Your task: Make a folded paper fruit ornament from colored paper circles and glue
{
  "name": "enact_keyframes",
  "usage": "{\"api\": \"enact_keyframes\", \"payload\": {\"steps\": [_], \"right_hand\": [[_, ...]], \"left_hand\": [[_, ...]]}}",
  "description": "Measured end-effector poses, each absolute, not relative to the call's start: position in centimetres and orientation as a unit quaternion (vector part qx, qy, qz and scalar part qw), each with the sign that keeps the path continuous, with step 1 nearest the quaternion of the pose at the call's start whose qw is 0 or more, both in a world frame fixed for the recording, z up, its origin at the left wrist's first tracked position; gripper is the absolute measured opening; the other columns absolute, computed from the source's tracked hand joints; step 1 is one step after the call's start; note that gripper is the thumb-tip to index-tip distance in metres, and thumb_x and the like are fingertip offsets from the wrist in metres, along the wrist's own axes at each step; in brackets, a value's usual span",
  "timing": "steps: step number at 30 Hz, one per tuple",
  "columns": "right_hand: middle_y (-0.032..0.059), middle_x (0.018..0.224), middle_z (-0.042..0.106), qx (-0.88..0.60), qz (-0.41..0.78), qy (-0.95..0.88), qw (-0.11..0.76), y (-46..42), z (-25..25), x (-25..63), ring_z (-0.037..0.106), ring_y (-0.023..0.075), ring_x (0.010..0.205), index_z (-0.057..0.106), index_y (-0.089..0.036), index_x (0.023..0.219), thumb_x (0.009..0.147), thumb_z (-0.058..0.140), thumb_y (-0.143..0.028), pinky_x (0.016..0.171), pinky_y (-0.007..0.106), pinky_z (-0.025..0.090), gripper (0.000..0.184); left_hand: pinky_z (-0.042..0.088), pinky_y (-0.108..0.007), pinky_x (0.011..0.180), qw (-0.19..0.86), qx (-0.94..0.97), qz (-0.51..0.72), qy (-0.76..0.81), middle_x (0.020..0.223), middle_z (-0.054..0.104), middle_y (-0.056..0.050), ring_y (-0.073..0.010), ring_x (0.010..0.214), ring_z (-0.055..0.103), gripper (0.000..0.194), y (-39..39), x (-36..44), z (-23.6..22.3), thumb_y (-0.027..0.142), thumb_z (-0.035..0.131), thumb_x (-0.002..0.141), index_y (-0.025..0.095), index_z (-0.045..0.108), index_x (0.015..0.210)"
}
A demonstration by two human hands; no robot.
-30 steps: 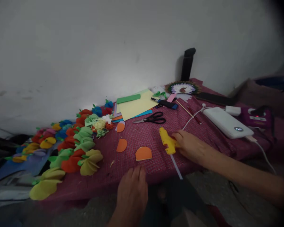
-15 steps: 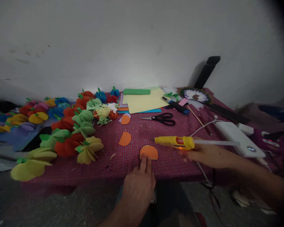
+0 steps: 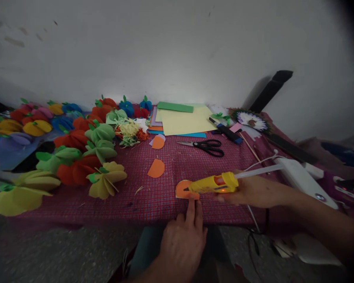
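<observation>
My right hand (image 3: pixel 250 190) grips a yellow hot glue gun (image 3: pixel 211 184), with a clear glue stick poking out of its back and a small orange light lit. The gun's dark nozzle is over an orange paper half-circle (image 3: pixel 181 190) near the table's front edge; whether it touches the paper I cannot tell. From below, my left hand (image 3: pixel 184 237) rests its outstretched index and middle fingers at the half-circle's lower edge. Farther left lie another orange half-circle (image 3: pixel 157 168) and, behind it, an orange piece (image 3: pixel 157 142) overlapping a lilac one.
Black-handled scissors (image 3: pixel 208 147) and a box cutter (image 3: pixel 228 132) lie beyond the gun. Coloured paper sheets (image 3: pixel 185 122) are stacked by the wall. Several paper pumpkins (image 3: pixel 75 139) crowd the left side. A white device (image 3: pixel 306 182) with a cord sits at right.
My right hand has brought the glue gun down and left, so its nozzle is now over the orange half-circle. My left fingers have shifted right, toward the paper's lower edge. The view has shifted slightly.
</observation>
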State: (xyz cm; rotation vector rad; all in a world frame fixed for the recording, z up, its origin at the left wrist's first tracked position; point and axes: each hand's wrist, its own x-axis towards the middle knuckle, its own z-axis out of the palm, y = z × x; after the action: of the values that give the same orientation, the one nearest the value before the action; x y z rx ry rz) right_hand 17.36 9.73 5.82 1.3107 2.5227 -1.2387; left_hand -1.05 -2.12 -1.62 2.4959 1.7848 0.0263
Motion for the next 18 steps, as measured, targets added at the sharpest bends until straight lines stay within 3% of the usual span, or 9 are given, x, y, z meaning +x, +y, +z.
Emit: {"api": "enact_keyframes", "payload": {"steps": [4, 13, 18], "right_hand": [[0.0002, 0.073, 0.062, 0.427, -0.421, 0.797, 0.072, 9.8, 6.0, 16.6, 0.055, 0.0145, 0.06, 0.064, -0.018, 0.097, 0.079, 0.049, -0.05, 0.053, 0.023, 0.044, 0.04], [0.0002, 0.073, 0.064, 0.488, -0.408, 0.769, 0.062, 9.4, 5.5, 16.4, 0.056, 0.016, 0.062, 0.063, -0.02, 0.1, 0.079, 0.049, -0.051, 0.056, 0.025, 0.045, 0.04], [0.0002, 0.081, 0.065, 0.443, -0.435, 0.782, 0.051, 9.0, 5.3, 15.5, 0.057, 0.0158, 0.068, 0.061, -0.021, 0.105, 0.082, 0.047, -0.046, 0.061, 0.025, 0.046, 0.037]], "left_hand": [[0.054, -0.032, 0.048, 0.041, 0.812, 0.013, 0.582, 0.137, 0.041, -0.016, -0.0187, 0.066, 0.063, 0.055, -2.1, -1.0, -1.9, 0.031, 0.054, 0.08, 0.019, 0.041, 0.131], [0.056, -0.032, 0.052, 0.02, 0.802, 0.005, 0.597, 0.136, 0.044, -0.01, -0.0188, 0.068, 0.064, 0.049, -2.1, -2.9, -1.8, 0.03, 0.046, 0.083, 0.019, 0.042, 0.131], [0.056, -0.033, 0.048, 0.012, 0.809, -0.005, 0.587, 0.137, 0.041, -0.011, -0.0206, 0.068, 0.065, 0.051, -2.3, -3.4, -1.8, 0.028, 0.049, 0.081, 0.016, 0.042, 0.131]]}}
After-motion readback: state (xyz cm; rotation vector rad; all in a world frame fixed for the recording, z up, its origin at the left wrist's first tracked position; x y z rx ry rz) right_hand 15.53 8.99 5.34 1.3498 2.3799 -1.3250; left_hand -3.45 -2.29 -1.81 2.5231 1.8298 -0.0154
